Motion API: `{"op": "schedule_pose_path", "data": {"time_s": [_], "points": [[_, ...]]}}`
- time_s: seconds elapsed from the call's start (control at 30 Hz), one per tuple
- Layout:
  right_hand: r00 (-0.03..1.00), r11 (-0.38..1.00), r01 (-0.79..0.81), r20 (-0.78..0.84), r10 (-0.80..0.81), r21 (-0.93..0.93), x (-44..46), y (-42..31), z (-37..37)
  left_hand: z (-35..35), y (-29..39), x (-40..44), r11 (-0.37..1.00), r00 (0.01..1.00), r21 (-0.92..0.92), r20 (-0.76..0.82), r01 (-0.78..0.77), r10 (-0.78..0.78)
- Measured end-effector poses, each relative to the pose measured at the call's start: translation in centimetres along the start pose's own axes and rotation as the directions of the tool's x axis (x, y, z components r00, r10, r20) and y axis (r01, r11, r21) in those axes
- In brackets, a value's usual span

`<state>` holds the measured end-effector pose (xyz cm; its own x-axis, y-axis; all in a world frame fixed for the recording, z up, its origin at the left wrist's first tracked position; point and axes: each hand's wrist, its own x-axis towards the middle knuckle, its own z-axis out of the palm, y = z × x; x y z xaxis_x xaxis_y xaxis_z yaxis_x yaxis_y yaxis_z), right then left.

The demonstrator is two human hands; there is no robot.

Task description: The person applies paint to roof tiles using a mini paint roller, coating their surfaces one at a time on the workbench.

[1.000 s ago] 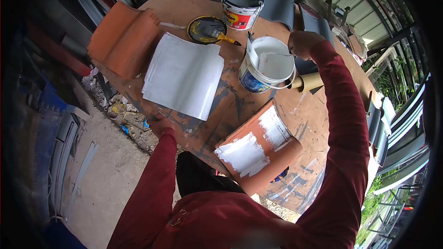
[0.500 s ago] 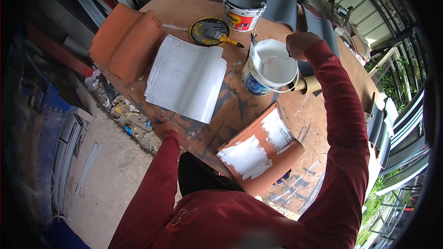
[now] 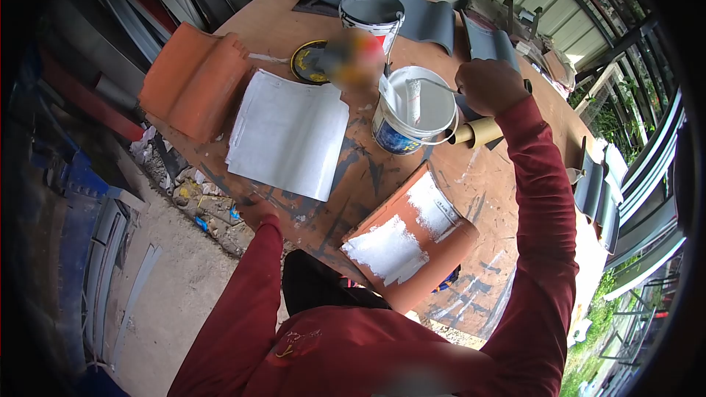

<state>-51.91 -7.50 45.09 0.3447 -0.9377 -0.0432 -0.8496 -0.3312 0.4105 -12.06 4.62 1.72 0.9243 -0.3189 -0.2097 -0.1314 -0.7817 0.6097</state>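
My right hand (image 3: 488,87) is closed around the handle of a paint roller (image 3: 414,101). The roller's white sleeve shows inside the white paint bucket (image 3: 397,133), near its upper part. My left hand (image 3: 257,210) rests on the table's near edge with its fingers stretched out, holding nothing. In front of me lies a curved terracotta roof tile (image 3: 441,250), partly coated with white paint in two patches. Beyond my left hand is a roof tile painted white all over (image 3: 288,136).
An unpainted orange tile (image 3: 193,81) lies at the table's left. A bucket of grey paint (image 3: 373,9) stands behind a black lid (image 3: 309,62), partly under a blurred patch. Grey tiles (image 3: 423,18) line the back. Cardboard tubes (image 3: 478,132) lie beside the white bucket.
The roller's sleeve now shows up in the bucket's opening. My right hand has turned and lowered slightly. The view has shifted a little; my left hand stays at the edge.
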Motion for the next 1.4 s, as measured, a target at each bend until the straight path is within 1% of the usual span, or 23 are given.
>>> {"op": "schedule_pose_path", "data": {"time_s": [0.07, 0.1, 0.17, 0.27, 0.37, 0.4, 0.43, 0.53, 0.6, 0.67, 0.73, 0.83, 0.9, 0.93, 0.97, 1.03, 1.1, 1.13, 1.17, 1.23, 1.27, 1.33, 1.4], "points": [[0.999, 1.000, -0.009, 0.045, 0.009, 0.013, 0.6, -1.5, 1.0, -0.1, 0.1, 0.0, 1.000, 1.000, 0.011, 0.016, 0.011, -0.011], [0.999, 0.999, -0.022, 0.043, 0.023, -0.031, 1.1, -2.1, 2.0, -0.3, 0.1, -0.2, 1.000, 1.000, 0.007, 0.024, 0.017, -0.017], [0.999, 0.995, -0.047, -0.028, 0.044, -0.092, 2.3, -2.1, 5.3, -0.7, 0.1, -0.5, 1.000, 0.999, -0.002, 0.033, 0.018, -0.018], [0.991, 0.993, -0.102, -0.092, 0.096, -0.064, 1.2, -1.1, 5.8, 0.0, 0.1, 0.3, 1.000, 1.000, -0.018, 0.014, -0.011, 0.011], [0.989, 0.993, -0.102, -0.114, 0.095, -0.059, -1.4, -1.4, 2.7, -0.1, -0.6, 0.2, 1.000, 1.000, -0.005, -0.009, 0.007, -0.007], [0.983, 0.995, -0.092, -0.164, 0.084, -0.040, -2.0, -1.7, 3.0, 0.1, -0.4, 0.1, 1.000, 1.000, 0.006, -0.004, 0.005, -0.005], [0.984, 0.994, -0.105, -0.149, 0.098, -0.042, -2.2, -2.4, 3.5, 0.3, -0.2, 0.2, 1.000, 1.000, 0.017, 0.000, 0.003, -0.003], [0.990, 0.993, -0.116, -0.075, 0.118, 0.031, -4.3, -3.9, 5.5, 0.3, -0.7, 0.4, 1.000, 1.000, 0.022, 0.007, -0.015, 0.015], [0.945, 0.983, -0.155, -0.278, 0.175, 0.095, -6.5, -4.3, 6.5, 0.2, -0.7, 0.5, 1.000, 0.999, -0.008, 0.038, -0.002, 0.002], [0.914, 0.937, -0.198, -0.292, 0.283, 0.288, -11.0, -4.3, 5.2, 0.2, -0.6, 0.5, 1.000, 1.000, -0.004, 0.030, 0.008, -0.008], [0.825, 0.837, -0.201, -0.373, 0.425, 0.509, -15.9, -4.9, 5.3, 0.3, -0.4, 0.5, 1.000, 1.000, 0.013, 0.011, 0.027, -0.027], [0.842, 0.645, -0.244, -0.172, 0.511, 0.724, -23.8, -6.5, 5.2, 0.9, -0.8, 0.9, 1.000, 1.000, 0.006, -0.001, 0.013, -0.013], [0.854, 0.517, -0.352, 0.041, 0.519, 0.780, -28.7, -8.7, 5.3, 1.3, -0.9, 1.3, 0.999, 1.000, 0.036, -0.021, 0.013, -0.013], [0.873, 0.530, -0.352, 0.067, 0.482, 0.771, -30.8, -9.8, 6.2, 1.2, -1.2, 1.3, 0.999, 1.000, 0.046, -0.019, 0.006, -0.005], [0.891, 0.577, -0.316, 0.028, 0.453, 0.753, -32.5, -11.2, 7.3, 1.1, -1.1, 1.3, 1.000, 1.000, 0.022, -0.011, 0.005, -0.005], [0.910, 0.726, -0.398, 0.139, 0.391, 0.561, -35.2, -13.3, 9.2, 0.6, -0.6, 0.9, 1.000, 1.000, 0.005, 0.003, -0.018, 0.018], [0.930, 0.823, -0.365, 0.133, 0.342, 0.435, -37.3, -14.9, 13.0, 0.2, -0.2, 0.4, 0.998, 1.000, -0.068, 0.013, -0.014, 0.014], [0.927, 0.825, -0.362, 0.076, 0.367, 0.434, -37.3, -16.0, 14.3, 0.2, -0.2, 0.3, 0.996, 1.000, -0.092, 0.019, -0.018, 0.019], [0.920, 0.814, -0.379, 0.084, 0.383, 0.440, -37.2, -16.8, 15.6, 0.1, -0.1, 0.3, 0.999, 1.000, -0.048, 0.007, -0.008, 0.009], [0.912, 0.737, -0.383, 0.103, 0.396, 0.557, -35.2, -17.9, 17.1, 0.2, 0.1, 0.2, 1.000, 1.000, 0.001, -0.003, -0.010, 0.010], [0.907, 0.728, -0.395, 0.112, 0.406, 0.561, -34.1, -18.5, 17.8, 0.1, 0.1, 0.1, 1.000, 1.000, -0.019, 0.000, -0.005, 0.005], [0.899, 0.715, -0.327, -0.029, 0.436, 0.618, -31.8, -18.9, 19.0, 0.2, -0.2, 0.3, 0.999, 1.000, -0.041, 0.000, -0.008, 0.008], [0.906, 0.718, -0.325, -0.013, 0.422, 0.616, -31.9, -17.9, 19.4, 0.3, -0.3, 0.6, 0.994, 0.999, -0.108, 0.019, -0.030, 0.032]]}}
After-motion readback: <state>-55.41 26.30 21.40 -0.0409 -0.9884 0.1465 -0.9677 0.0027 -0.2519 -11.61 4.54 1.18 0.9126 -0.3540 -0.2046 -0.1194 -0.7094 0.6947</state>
